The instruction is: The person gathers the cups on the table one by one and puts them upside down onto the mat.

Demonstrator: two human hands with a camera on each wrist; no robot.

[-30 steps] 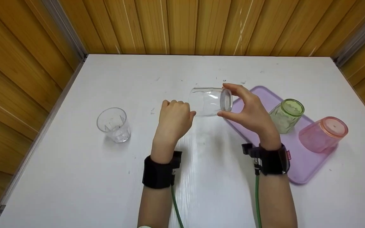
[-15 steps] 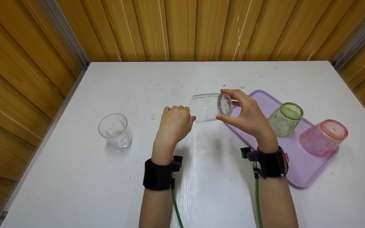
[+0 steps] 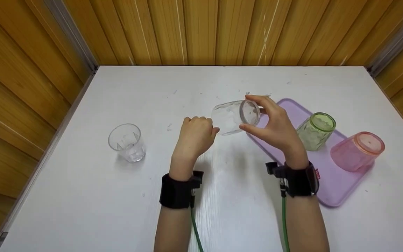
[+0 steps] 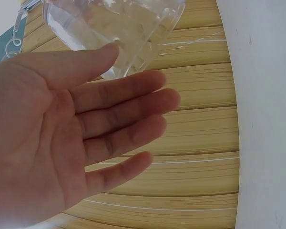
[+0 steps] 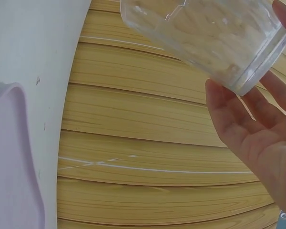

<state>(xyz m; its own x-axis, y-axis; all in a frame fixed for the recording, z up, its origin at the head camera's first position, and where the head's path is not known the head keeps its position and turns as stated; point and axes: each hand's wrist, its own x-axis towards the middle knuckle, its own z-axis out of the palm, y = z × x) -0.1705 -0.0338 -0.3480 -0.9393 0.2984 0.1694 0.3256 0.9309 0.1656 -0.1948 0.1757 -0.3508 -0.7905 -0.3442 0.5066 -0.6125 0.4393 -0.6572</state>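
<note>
My right hand [image 3: 275,127] holds a clear drinking glass [image 3: 227,117] sideways above the table, thumb and fingers around its thick base. The glass's mouth points left; in the right wrist view the fingertips press against the base edge of the glass [image 5: 205,43]. My left hand [image 3: 196,136] hovers at the mouth side. In the left wrist view the left hand [image 4: 86,124] has loosely extended fingers, and its thumb and index fingertips overlap the lower rim of the glass [image 4: 119,28]. Another clear glass [image 3: 128,143] stands upright at the left of the table.
On the right lies a purple tray [image 3: 331,185]. A green glass [image 3: 315,131] and a pink glass [image 3: 357,152] sit upside down on it. Wood-patterned panels [image 3: 201,33] wall in the white table [image 3: 93,210] at the back and sides.
The held glass has turned so that its base faces more toward me and its mouth angles away. My left hand has shifted slightly right along with it. The other glasses stay put.
</note>
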